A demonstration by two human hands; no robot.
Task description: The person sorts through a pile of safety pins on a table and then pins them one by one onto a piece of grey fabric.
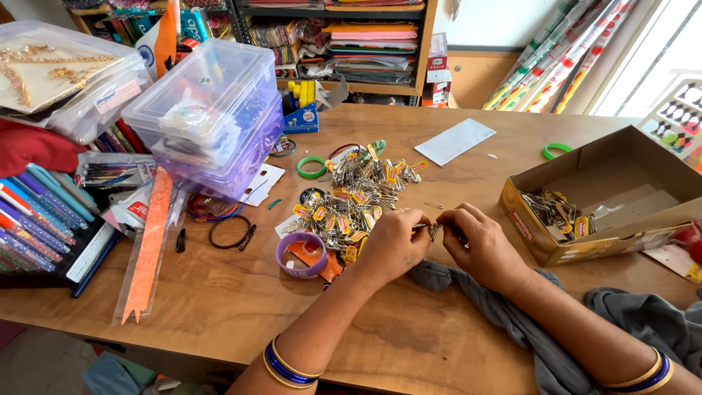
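At the far left of the wooden counter [219,300] lie rows of pens [36,212] in a tray, and beside them a long orange strip in a clear sleeve [150,241]. Behind these stand stacked clear plastic boxes [208,117], the lower one tinted purple. In front of the boxes a black loop of hair ties [228,232] rests flat, and just right of it a purple tape ring [300,254] sits on an orange card.

The left hand [391,245] comes in from the bottom edge, forearm angled up and to the right, with blue and gold bangles [287,368] at the wrist. Its fingers are curled narrow, pinching a small bunch of safety pins [436,230]. Just beyond the knuckles spreads a big heap of safety-pin bunches with yellow tags [358,194], with a green ring [311,167] at its far left edge.

The right hand [482,245] mirrors the left, forearm running in from the lower right, and its fingers close on the same bunch from the other side, so the pins sit between the two thumbs, above a grey cloth [512,314]. Farther right, an open cardboard box [607,194] holds more tagged bunches in its near left corner. A white paper slip [455,141] lies well behind the hands.
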